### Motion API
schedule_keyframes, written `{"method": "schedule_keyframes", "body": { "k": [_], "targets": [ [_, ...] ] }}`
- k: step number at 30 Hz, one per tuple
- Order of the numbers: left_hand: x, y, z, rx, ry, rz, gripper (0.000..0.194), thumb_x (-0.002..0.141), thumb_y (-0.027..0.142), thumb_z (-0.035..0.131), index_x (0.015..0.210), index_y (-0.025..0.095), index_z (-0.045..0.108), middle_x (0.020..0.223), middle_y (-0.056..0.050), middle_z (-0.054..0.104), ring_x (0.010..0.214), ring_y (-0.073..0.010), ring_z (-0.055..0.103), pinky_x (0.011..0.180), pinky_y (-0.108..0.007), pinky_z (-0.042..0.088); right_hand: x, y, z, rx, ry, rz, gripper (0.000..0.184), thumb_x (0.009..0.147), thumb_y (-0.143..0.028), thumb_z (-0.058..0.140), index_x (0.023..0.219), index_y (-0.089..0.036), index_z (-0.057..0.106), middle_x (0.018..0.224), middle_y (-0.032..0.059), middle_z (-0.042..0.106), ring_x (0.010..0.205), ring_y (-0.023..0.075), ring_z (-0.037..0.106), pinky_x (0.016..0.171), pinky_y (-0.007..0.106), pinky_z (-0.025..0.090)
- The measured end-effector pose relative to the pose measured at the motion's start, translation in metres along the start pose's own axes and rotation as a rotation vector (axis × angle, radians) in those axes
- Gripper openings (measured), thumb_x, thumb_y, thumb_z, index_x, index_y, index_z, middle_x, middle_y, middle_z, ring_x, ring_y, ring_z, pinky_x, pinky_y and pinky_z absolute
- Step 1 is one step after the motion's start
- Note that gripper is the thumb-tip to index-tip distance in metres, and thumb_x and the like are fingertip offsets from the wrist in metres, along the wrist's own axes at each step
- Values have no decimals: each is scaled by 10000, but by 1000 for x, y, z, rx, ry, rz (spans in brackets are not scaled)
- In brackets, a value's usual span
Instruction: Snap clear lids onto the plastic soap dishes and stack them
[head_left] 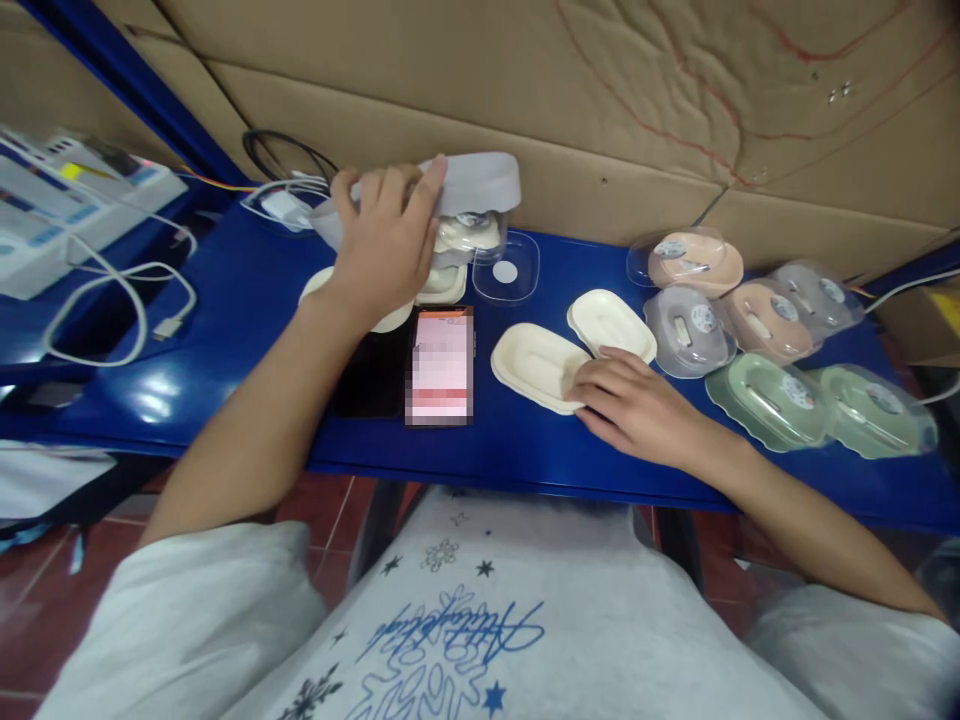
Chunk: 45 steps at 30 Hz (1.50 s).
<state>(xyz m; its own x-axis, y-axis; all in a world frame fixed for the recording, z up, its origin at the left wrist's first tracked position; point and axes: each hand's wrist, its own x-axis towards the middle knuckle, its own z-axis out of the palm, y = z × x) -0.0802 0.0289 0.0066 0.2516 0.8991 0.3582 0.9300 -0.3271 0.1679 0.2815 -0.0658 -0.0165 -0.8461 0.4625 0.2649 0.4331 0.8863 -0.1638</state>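
Cream dish sits with its right end under the half-curled right grip, fingers touching it, clasped or not I cannot tell, while the left grip, hold likewise unclear, spreads over a translucent container above the blue desk.

There is one camera, worn on the person's head. It looks forward and down from behind and above the left hand and right hand. It sits close, so the shirt looks big before the hands, with brown cardboard past them.
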Motion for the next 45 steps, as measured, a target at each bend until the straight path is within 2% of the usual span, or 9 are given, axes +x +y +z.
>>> {"method": "schedule_keyframes", "body": {
  "k": [10, 14, 19, 22, 25, 30, 35, 40, 45],
  "targets": [
    [-3, 4, -3, -5, 76, 64, 432, 1149, 481, 445, 1427, 187, 595, 1498, -97, 599, 1417, -291, 463, 1223, -572, 325, -1, 7, 9, 130, 29, -16, 188, 1098, -306, 632, 1217, -229, 757, 1171, 94, 782, 1142, 281, 737, 1081, 536, 605],
    [-18, 21, -4, -111, 43, 277, 376, 1164, 463, 428, 1364, 235, 649, 1452, -97, 676, 1395, -268, 566, 1214, -494, 432, -1, 8, 5, 99, 27, -51, 186, 1112, -298, 609, 1173, -225, 768, 1161, 87, 790, 1142, 265, 745, 1065, 501, 609],
    [-55, 66, -5, -157, -29, 617, 250, 1155, 324, 494, 1280, 251, 698, 1282, -54, 780, 1205, -256, 730, 1021, -424, 571, -6, 7, -15, 27, 323, -72, 89, 1042, -333, 723, 1091, -260, 736, 1034, 55, 776, 985, 242, 763, 889, 431, 641],
    [-69, 84, -5, -141, -8, 792, 212, 1144, 221, 513, 1253, 201, 694, 1215, -60, 796, 1135, -233, 748, 970, -376, 575, -7, 5, -20, -89, 490, -86, 321, 984, -400, 796, 1251, -249, 702, 1178, 102, 745, 1114, 290, 743, 916, 475, 632],
    [-71, 87, 2, -151, 25, 846, 208, 1122, 141, 506, 1224, 161, 687, 1192, -77, 791, 1139, -231, 736, 978, -360, 571, -6, 3, -16, -112, 334, -124, 491, 1001, -495, 775, 1388, -212, 664, 1328, 148, 728, 1253, 328, 705, 1020, 521, 592],
    [-70, 84, 18, -144, -44, 838, 145, 1120, 228, 581, 1217, 167, 670, 1171, -73, 782, 1085, -233, 739, 900, -340, 564, -4, 4, -4, -42, 44, -81, 520, 1077, -515, 667, 1444, -148, 645, 1396, 180, 725, 1312, 321, 684, 1111, 507, 538],
    [-69, 85, 15, -40, -71, 898, 144, 1084, 211, 645, 1220, 173, 671, 1146, -71, 775, 1051, -247, 722, 881, -360, 524, -3, 4, 1, -96, 41, -112, 442, 1122, -423, 601, 1438, -117, 653, 1380, 171, 751, 1301, 303, 692, 1111, 481, 523],
    [-67, 85, 11, 13, -62, 923, 166, 1054, 262, 706, 1192, 172, 689, 1173, -100, 755, 1069, -273, 699, 920, -396, 501, -2, -2, 6, -155, 72, -116, 385, 1141, -329, 578, 1435, -96, 664, 1360, 153, 776, 1223, 265, 737, 962, 401, 567],
    [-66, 84, 14, 32, -45, 898, 166, 1058, 239, 686, 1206, 165, 685, 1143, -94, 752, 1057, -268, 692, 892, -386, 494, 0, -2, 10, -155, 71, -72, 393, 1138, -341, 586, 1444, -116, 686, 1380, 160, 770, 1256, 283, 736, 996, 428, 575]
  ]
}}
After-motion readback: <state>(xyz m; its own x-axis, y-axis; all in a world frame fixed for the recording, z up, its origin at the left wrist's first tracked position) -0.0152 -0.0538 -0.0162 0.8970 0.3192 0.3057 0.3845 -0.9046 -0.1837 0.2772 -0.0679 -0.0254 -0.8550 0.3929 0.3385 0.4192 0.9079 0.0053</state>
